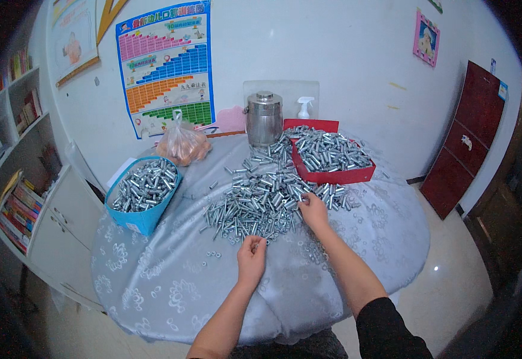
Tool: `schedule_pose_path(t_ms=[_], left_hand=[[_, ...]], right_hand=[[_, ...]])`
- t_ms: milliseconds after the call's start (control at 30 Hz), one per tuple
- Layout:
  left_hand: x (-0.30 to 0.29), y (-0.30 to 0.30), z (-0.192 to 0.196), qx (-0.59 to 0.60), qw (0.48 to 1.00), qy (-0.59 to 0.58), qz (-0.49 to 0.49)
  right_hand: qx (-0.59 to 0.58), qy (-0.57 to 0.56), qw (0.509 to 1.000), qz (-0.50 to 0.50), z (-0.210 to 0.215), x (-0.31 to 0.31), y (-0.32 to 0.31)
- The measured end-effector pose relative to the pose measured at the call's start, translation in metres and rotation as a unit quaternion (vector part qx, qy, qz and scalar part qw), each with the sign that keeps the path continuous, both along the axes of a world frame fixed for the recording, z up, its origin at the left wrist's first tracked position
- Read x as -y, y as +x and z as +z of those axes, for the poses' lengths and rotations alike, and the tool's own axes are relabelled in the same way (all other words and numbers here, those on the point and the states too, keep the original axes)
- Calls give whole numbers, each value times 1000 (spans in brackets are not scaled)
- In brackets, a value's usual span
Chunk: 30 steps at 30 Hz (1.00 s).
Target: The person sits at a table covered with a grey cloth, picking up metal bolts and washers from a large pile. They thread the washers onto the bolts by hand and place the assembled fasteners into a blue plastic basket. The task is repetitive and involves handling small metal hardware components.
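Note:
A wide heap of small silver metal parts [246, 206], bolts and tube-like sleeves, lies in the middle of the table. My left hand [252, 258] is at the heap's near edge, its fingers curled together beside some small nuts; what they hold is too small to make out. Farther right, my right hand [313, 213] reaches into the heap's right side with thumb and fingers pressed together among the sleeves. Whether a piece is between those fingertips is hidden. A few loose nuts [212, 254] lie on the cloth left of my left hand.
A blue basket [144, 221] full of metal bolts stands at the left. A red box [338, 176] heaped with metal sleeves is at the back right. Behind are a bag of round brown items [183, 145], a steel canister [264, 119] and a white spray bottle [304, 109]. A silvery cloth [171, 293] covers the table.

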<state>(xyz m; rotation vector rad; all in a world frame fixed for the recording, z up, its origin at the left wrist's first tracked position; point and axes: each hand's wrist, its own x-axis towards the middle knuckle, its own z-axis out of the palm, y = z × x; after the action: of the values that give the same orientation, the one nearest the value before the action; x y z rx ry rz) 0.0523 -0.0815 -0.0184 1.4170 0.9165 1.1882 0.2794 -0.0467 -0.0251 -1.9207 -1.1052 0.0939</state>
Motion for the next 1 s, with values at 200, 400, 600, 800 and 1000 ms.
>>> schedule_pose_path(t_ms=[200, 400, 600, 800, 1000], left_hand=[[-1, 6, -17, 84, 988, -93, -87], [5, 6, -11, 104, 967, -156, -172], [5, 6, -9, 126, 949, -199, -208], [10, 9, -9, 133, 943, -208, -221], [15, 11, -5, 110, 939, -236, -225]], right_hand=[[-320, 103, 916, 217, 14, 60, -30], [-441, 149, 845, 263, 9, 88, -56], [-441, 147, 837, 289, 10, 92, -61], [-428, 108, 836, 326, 2, 93, -67], [-314, 48, 896, 311, 7, 95, -82]])
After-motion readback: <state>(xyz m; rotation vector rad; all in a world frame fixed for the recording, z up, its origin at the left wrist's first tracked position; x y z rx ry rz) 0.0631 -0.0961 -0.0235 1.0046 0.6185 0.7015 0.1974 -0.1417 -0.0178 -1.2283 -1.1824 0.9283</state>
